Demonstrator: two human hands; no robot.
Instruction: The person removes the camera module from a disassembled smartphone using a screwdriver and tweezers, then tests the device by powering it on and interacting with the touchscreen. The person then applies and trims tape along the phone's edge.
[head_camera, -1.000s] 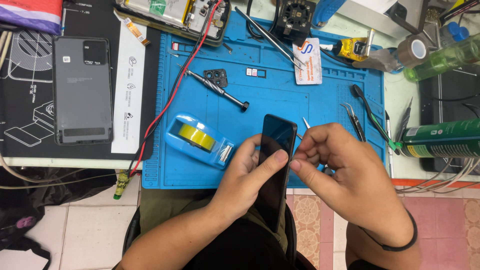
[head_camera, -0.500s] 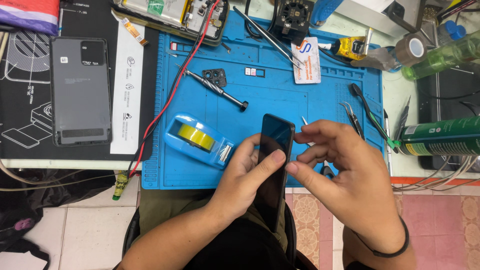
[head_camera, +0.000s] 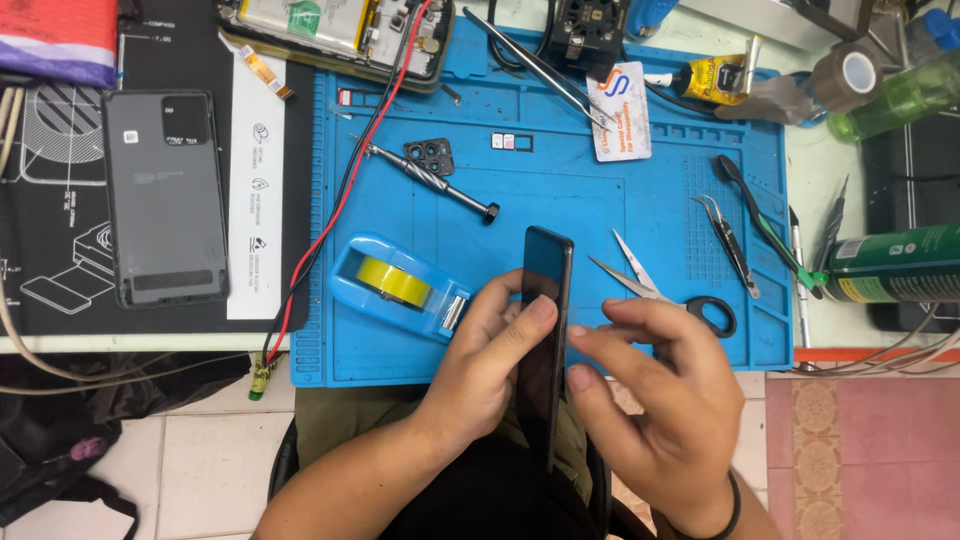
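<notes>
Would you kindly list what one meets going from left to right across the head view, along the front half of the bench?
Grey phone back cover → red wire → blue tape dispenser → left hand → dark phone → right hand → scissors → green can.

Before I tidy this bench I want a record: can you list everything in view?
phone: 1, black, held upright on edge at mat's near side
mat: 1, blue, on the bench
tape dispenser: 1, blue with yellow roll, on mat left of phone
scissors: 1, black handles, on mat right of phone
screwdriver: 1, metal, mid mat
back cover: 1, grey, left of mat
tweezers: 1, metal, mat's right part
left hand: grips phone
right hand: beside phone's right edge, fingers spread
</notes>
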